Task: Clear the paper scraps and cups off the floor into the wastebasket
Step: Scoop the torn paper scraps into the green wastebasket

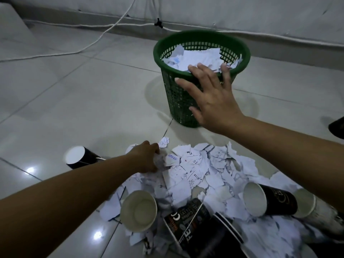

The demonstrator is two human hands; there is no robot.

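The left hand [147, 157] has its fingers curled around a wad of paper scraps [195, 175] at the pile's far-left edge on the floor [65, 94]. The right hand [210, 97], fingers spread wide and holding nothing, hovers at the green wastebasket [167, 53] rim. Paper cups [138, 210] lie among the scraps.

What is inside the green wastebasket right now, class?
The green wastebasket holds torn white paper scraps piled nearly to its rim. No cup shows among them. Anything deeper is covered by that top layer, and the right hand hides part of the near rim.
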